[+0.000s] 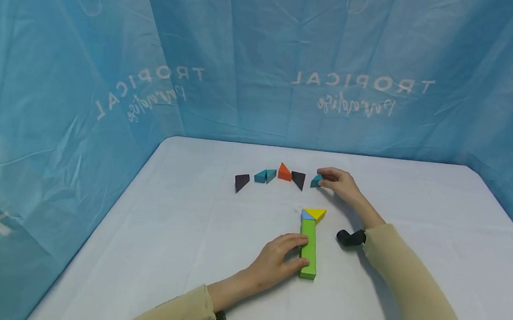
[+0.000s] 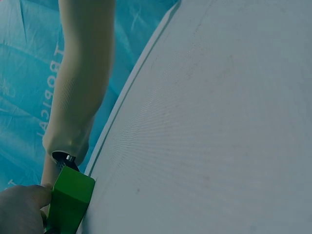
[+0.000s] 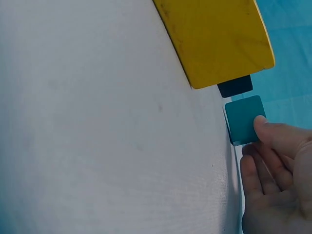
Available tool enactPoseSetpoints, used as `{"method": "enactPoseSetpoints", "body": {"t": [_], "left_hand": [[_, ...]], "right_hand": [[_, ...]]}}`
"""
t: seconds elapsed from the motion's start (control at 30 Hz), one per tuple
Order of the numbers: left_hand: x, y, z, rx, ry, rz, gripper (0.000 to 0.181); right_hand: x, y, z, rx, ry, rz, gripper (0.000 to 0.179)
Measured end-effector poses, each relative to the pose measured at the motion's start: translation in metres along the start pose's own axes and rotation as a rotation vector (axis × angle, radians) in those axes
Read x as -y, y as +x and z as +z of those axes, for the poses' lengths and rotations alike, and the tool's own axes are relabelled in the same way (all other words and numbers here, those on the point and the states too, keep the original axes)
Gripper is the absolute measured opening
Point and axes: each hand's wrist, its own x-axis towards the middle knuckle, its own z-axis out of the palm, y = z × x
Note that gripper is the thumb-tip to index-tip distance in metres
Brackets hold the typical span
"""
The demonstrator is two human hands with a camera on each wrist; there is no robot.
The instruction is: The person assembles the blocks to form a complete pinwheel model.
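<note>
My left hand (image 1: 278,259) rests against the left side of a long green block (image 1: 308,244), thumb and fingertips on its edge. In the left wrist view the green block (image 2: 70,200) shows its end face beside the thumb. A small blue triangular block (image 1: 308,215) and a yellow triangular block (image 1: 315,213) sit at its far end. Farther back, my right hand (image 1: 341,184) pinches a teal triangular block (image 1: 315,180) between thumb and fingers at the table surface. The right wrist view shows the thumb on the teal block's face (image 3: 243,119).
Left of the right hand lie a dark triangular block (image 1: 298,179), an orange one (image 1: 284,173), two teal ones (image 1: 261,176) and another dark one (image 1: 241,181). All stand on a white table (image 1: 180,214), with blue printed curtains (image 1: 264,55) around it.
</note>
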Motion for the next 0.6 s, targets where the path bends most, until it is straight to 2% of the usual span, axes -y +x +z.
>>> {"method": "enactPoseSetpoints", "body": {"t": [0.2, 0.43, 0.6], "left_hand": [[0.0, 0.0, 0.0, -0.002, 0.007, -0.005, 0.043], [-0.001, -0.001, 0.0, 0.009, -0.025, -0.024, 0.045], [-0.002, -0.001, -0.001, 0.0, -0.011, -0.011, 0.044]], "right_hand": [[0.002, -0.002, -0.002, -0.023, -0.003, 0.009, 0.042], [0.007, -0.009, -0.004, -0.04, 0.024, 0.019, 0.043], [0.013, -0.016, -0.002, -0.023, 0.053, -0.02, 0.045]]}}
